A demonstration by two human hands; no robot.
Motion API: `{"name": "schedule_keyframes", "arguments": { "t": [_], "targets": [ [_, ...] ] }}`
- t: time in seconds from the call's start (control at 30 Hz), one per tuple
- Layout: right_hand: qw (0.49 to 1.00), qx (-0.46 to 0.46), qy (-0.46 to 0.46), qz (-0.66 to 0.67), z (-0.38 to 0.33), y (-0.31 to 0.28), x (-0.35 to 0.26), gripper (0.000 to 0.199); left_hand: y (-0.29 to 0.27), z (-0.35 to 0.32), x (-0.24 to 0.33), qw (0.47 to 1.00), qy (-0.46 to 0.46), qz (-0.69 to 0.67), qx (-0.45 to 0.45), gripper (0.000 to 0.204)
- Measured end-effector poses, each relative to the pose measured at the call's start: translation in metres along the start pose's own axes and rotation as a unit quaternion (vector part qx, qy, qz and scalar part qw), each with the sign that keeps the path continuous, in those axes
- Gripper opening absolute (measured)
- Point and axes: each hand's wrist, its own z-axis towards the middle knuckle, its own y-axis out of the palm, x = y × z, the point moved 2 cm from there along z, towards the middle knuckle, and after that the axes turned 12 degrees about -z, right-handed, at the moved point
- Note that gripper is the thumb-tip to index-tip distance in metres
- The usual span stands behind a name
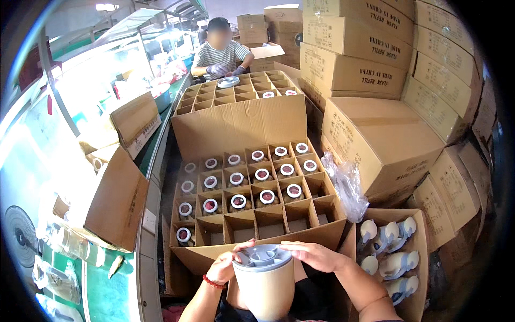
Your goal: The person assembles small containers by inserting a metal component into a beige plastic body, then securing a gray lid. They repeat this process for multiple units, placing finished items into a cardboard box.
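Between my hands, close to my body, stands a cream, rounded pot-like container [266, 292] with a grey-blue round lid [263, 254]. My left hand [222, 266], with a red beaded bracelet at the wrist, curls its fingers around the lid's left edge. From the other side, my right hand [316, 256] grips the lid's right edge, fingers laid over the top. Just beyond is an open carton [316, 234] with cardboard dividers. Several glass flask refills [262, 175] with white rims and dark reddish centres fill many of its cells; most of the nearest row holds none.
A box of pale handled jugs [398, 264] sits at my right, beside a crumpled plastic bag [347, 185]. Stacked cartons [370, 70] rise behind it. Along the left runs a green-topped bench [115, 284] with open boxes. A gloved co-worker [220, 53] sits behind another divided carton [214, 101].
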Motion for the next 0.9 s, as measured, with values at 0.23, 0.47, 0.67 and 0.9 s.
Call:
{"name": "schedule_keyframes", "arguments": {
  "t": [0.23, 0.47, 0.67, 0.9],
  "targets": [
    [0.818, -0.116, 0.077, 0.558, 0.097, 0.034, 0.087, 0.072, 0.156, 0.050, 0.030, 0.775, 0.144, 0.615, 0.009, 0.019],
    [0.908, -0.124, 0.074, 0.392, 0.058, 0.027, 0.059, 0.074, 0.098, 0.034, 0.038, 0.832, 0.083, 0.540, -0.094, 0.018],
    [0.999, -0.024, 0.034, -0.032, 0.011, -0.006, 0.007, 0.064, 0.019, 0.009, 0.016, 0.997, 0.002, 0.066, -0.035, 0.027],
    [0.753, -0.227, 0.068, 0.615, 0.113, 0.059, 0.091, 0.077, 0.177, 0.058, 0.023, 0.710, 0.109, 0.696, -0.019, 0.019]
  ]
}}
